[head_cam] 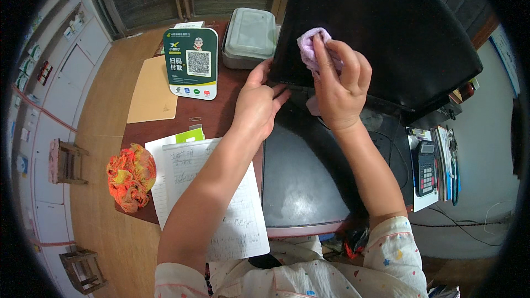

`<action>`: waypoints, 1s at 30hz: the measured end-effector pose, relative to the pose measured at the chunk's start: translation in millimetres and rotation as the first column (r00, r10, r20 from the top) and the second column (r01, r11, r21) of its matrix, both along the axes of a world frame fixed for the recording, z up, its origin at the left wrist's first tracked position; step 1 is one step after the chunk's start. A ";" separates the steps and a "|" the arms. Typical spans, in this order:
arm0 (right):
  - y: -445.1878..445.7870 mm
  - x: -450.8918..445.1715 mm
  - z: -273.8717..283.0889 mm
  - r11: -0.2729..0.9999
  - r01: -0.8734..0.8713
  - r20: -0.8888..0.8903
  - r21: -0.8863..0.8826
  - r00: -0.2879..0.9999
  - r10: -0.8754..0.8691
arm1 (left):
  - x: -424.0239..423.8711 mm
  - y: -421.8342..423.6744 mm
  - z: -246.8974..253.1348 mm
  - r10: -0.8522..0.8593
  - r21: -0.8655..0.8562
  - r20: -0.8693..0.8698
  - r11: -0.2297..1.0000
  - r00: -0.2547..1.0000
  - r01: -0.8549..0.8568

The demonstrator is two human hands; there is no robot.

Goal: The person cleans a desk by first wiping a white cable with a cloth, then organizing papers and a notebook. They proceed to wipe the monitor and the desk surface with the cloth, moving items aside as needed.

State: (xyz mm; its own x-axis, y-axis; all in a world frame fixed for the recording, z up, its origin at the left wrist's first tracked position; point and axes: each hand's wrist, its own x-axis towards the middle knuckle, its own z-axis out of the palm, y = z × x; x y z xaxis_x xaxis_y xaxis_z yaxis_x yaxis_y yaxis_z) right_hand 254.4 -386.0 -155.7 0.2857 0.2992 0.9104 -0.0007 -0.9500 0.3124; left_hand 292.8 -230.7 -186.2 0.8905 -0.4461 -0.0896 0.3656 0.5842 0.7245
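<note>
A black flat-screen monitor (385, 37) stands tilted before me on the desk. My right hand (343, 78) holds a bunched lilac cloth (312, 47) against its dark screen, towards the left side. At the monitor's lower left corner is my left hand (258, 105), its thumb at the side edge and its fingers curled under the bottom edge. Below both hands lies a black desk mat (302, 182). A small pale pink thing (313, 106) shows behind my right wrist, partly hidden.
Left on the desk (215, 120) are a payment-code stand (191, 64), a lidded plastic box (250, 33), a tan envelope (151, 91), handwritten papers (186, 165) and a crumpled orange-yellow cloth (131, 178). Right are a calculator (425, 167) and loose cables (395, 145). Wooden stools (85, 271) stand on the floor.
</note>
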 end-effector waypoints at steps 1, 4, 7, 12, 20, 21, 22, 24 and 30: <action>-1.0 0.8 -3.1 1.000 0.005 -0.001 -0.011 1.000 -0.005 | -0.3 0.2 -0.2 -0.016 -0.023 0.000 1.000 1.000 0.016; -1.8 3.6 -12.3 0.998 0.003 0.003 -0.060 1.000 -0.002 | -1.9 -1.0 0.2 -0.015 -0.032 0.000 0.999 1.000 0.015; 1.5 0.1 -23.8 0.996 -0.030 -0.047 -0.084 0.999 0.026 | -1.2 1.1 -0.1 -0.030 -0.034 0.006 0.999 1.000 0.030; -3.7 -5.4 -38.1 0.988 -0.076 -0.163 -0.134 0.985 0.053 | 2.2 1.2 -6.0 -0.017 -0.046 0.069 0.999 0.997 0.020; -17.3 -17.8 -35.8 0.971 -0.088 -0.265 -0.222 0.964 0.027 | -0.3 -2.0 -3.2 0.001 -0.029 0.063 1.000 0.998 0.001; -17.8 -17.7 -23.4 0.967 -0.086 -0.253 -0.239 0.967 0.023 | 2.4 -1.8 -6.4 -0.011 -0.038 0.066 0.999 0.998 0.014; -17.8 -16.8 -12.6 0.964 -0.085 -0.245 -0.253 0.969 0.021 | 3.2 -1.2 -7.2 -0.022 -0.044 0.066 0.999 0.998 0.025; -15.7 -7.0 13.5 0.965 -0.051 -0.110 -0.256 0.994 0.023 | 3.5 0.2 -7.0 -0.019 -0.039 0.056 0.999 0.998 0.022; -3.8 11.6 73.0 0.978 0.085 0.185 -0.189 0.982 -0.050 | 0.3 -1.2 -7.7 0.001 -0.005 0.044 1.000 0.999 -0.001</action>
